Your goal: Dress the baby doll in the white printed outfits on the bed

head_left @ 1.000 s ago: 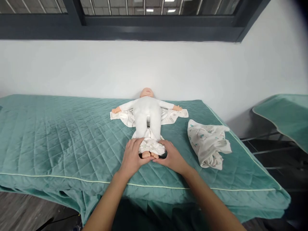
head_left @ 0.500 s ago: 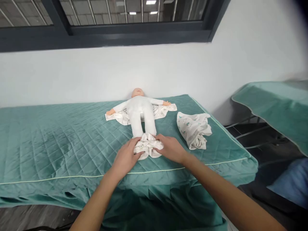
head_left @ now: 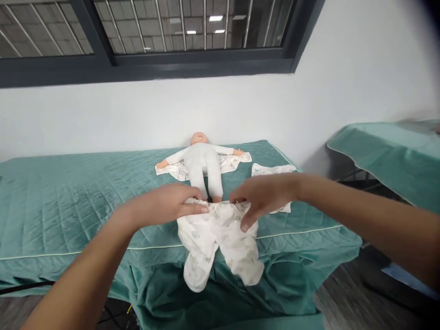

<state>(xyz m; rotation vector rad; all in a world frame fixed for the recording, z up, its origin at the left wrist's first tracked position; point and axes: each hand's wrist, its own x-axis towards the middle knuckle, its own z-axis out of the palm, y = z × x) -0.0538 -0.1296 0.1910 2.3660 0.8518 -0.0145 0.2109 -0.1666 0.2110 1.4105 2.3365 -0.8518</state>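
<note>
Left hand (head_left: pixel 173 201) and right hand (head_left: pixel 268 195) pinch footed trousers (head_left: pixel 218 229) by the waistband, legs hanging before the bed's front edge (head_left: pixel 151 247); doll (head_left: pixel 202 158) beyond; cloth (head_left: pixel 270 170) partly behind the right hand; open quilting (head_left: pixel 75 197) leftward.

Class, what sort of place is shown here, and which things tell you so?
Probably a childcare practice room: a baby doll lies on a green quilted bedcover, with small patterned trousers held near its feet.
</note>
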